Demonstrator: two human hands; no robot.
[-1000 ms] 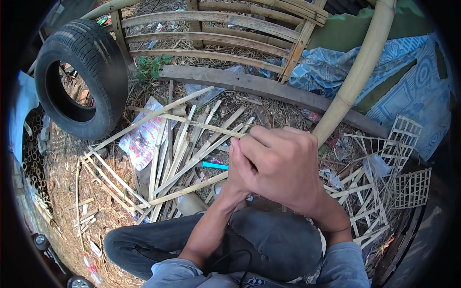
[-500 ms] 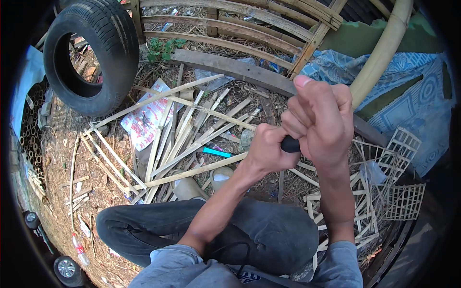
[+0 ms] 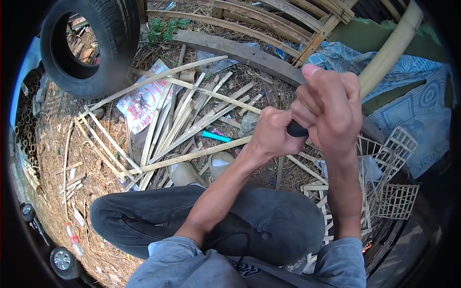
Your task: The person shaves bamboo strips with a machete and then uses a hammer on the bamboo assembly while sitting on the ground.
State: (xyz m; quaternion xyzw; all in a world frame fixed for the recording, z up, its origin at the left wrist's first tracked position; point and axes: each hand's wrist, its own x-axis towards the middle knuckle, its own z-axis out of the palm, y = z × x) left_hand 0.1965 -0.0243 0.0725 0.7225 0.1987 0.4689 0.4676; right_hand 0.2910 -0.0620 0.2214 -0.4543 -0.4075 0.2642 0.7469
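My left hand (image 3: 272, 132) is closed around bamboo strips (image 3: 216, 98) that run off to the left and meet in an angular frame above the ground. Right beside it, my right hand (image 3: 331, 108) makes a fist with the thumb on top. A black rounded handle end (image 3: 297, 129) shows between the two hands, seemingly in the right fist; the rest of that tool is hidden. Several loose split bamboo strips (image 3: 180, 126) lie below, with a turquoise strip-shaped piece (image 3: 216, 137) among them.
A tyre (image 3: 115, 48) stands at the far left beside a printed sheet (image 3: 146, 103). A thick bamboo pole (image 3: 391, 53) slants at the right over blue patterned cloth (image 3: 413, 105). Woven bamboo lattices (image 3: 396, 201) lie at right. A wooden beam (image 3: 235, 53) and slatted bamboo panel (image 3: 230, 23) stretch behind.
The view has shifted a little, so the surroundings sit higher in it. Both hands keep their closed grips side by side, with the right fist slightly farther up and right.
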